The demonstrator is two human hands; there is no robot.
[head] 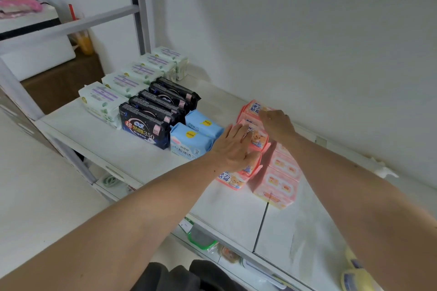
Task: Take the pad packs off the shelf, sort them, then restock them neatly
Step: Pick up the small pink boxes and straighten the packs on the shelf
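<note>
To square up the pink packs [256, 140] on the white shelf [132, 149], the left hand [233, 147] presses flat, fingers straight, while the right hand [276, 123] pinches the rearmost pack, beyond sorted blue, black and green rows.

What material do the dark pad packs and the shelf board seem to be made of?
The dark pad packs look like thin glossy plastic film: light glints on the printed wrap and the ends are crimped. The shelf board looks like a hard, matte white panel, perhaps painted metal or laminate; a dark seam splits it into sections.
</note>
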